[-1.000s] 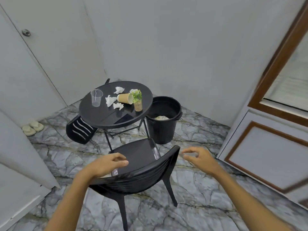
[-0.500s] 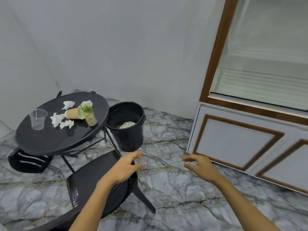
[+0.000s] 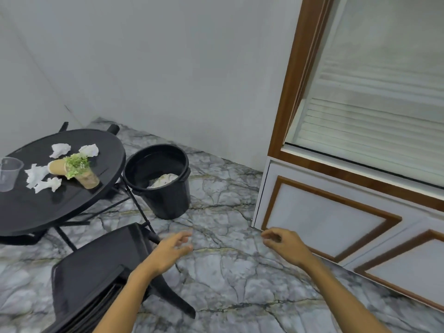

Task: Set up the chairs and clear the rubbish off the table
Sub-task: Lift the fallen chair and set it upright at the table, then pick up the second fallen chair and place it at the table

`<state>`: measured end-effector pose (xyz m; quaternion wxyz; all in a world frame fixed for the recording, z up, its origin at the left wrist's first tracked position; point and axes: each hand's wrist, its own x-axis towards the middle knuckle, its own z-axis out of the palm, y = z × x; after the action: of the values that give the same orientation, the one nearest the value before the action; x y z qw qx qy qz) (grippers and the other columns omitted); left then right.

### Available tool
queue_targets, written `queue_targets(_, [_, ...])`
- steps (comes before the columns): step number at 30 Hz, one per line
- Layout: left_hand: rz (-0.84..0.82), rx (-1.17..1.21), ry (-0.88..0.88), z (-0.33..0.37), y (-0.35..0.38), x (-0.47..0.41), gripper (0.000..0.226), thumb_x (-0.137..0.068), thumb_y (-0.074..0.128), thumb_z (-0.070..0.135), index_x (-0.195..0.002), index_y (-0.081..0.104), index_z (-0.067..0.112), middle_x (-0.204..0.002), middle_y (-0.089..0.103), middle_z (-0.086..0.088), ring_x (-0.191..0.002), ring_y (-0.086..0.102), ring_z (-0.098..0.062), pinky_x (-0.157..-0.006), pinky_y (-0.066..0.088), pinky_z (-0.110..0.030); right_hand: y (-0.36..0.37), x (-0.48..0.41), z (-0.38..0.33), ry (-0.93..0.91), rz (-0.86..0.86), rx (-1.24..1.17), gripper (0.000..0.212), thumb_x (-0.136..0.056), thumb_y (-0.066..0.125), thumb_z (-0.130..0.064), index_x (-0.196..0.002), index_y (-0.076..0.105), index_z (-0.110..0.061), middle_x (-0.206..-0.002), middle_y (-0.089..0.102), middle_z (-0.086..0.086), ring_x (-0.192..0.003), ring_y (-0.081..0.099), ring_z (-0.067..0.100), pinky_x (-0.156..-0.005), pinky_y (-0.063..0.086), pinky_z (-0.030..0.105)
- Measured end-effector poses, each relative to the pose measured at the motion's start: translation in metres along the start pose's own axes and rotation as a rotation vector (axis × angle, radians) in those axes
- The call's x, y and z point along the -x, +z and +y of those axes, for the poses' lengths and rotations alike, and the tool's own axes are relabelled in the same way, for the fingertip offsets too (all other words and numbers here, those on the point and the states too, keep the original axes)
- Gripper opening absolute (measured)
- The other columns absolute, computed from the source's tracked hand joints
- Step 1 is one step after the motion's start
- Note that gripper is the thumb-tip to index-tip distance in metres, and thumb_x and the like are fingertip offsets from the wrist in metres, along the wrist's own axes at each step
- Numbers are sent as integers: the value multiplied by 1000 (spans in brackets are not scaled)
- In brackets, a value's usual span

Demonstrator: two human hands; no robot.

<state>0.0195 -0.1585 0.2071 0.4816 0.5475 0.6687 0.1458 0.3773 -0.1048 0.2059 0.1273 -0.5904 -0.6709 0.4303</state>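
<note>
- My left grip (image 3: 171,249) is bare: no glove, ring or band.
- My right grip (image 3: 284,246) is bare too.
- Both forearms show uncovered, no sleeves.

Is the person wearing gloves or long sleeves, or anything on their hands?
No. The left hand and the right hand are both bare, with no gloves. No rings, watch or bracelets show. Both forearms are uncovered down to the bottom of the picture, so no sleeve is in view.
</note>
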Motion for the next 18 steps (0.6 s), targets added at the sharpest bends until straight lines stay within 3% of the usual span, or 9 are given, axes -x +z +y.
queue_targets(3, [-4, 11, -28, 3, -5, -21, 33, -94, 63, 38, -124, 49, 44, -127, 54, 7, -121, 51, -14, -101, 45, -35, -5, -36, 0, -2, -35, 18, 17, -89, 66, -32, -105, 70, -30, -103, 69, -12, -95, 60, -2, -77, 43, 8])
queue_targets(10, [59, 49, -85, 10, -48, -110, 41, -95, 62, 35, -134, 51, 31, -128, 55, 4, -117, 52, -13, -95, 45, -31, -15, -148, -23, -29, -87, 34, 23, -90, 65, -28, -111, 71, -21, -109, 70, -8, -100, 62, 5, -86, 48, 17])
queue_targets(14, [39, 33, -102, 21, -85, -165, 44, -96, 60, 36, -138, 49, 26, -128, 54, 5, -119, 53, -15, -97, 45, -30, -28, -214, -46, -8, -83, 24, 21, -90, 66, -32, -108, 71, -25, -104, 69, -11, -97, 61, 3, -73, 41, 5])
queue_targets(18, [45, 52, -111, 34, -125, -218, 43, -97, 60, 33, -138, 50, 24, -130, 54, 1, -118, 54, -17, -96, 48, -32, -39, -280, -71, -3, -75, 6, 18, -90, 65, -32, -107, 69, -27, -102, 69, -12, -99, 63, 6, -79, 47, 14])
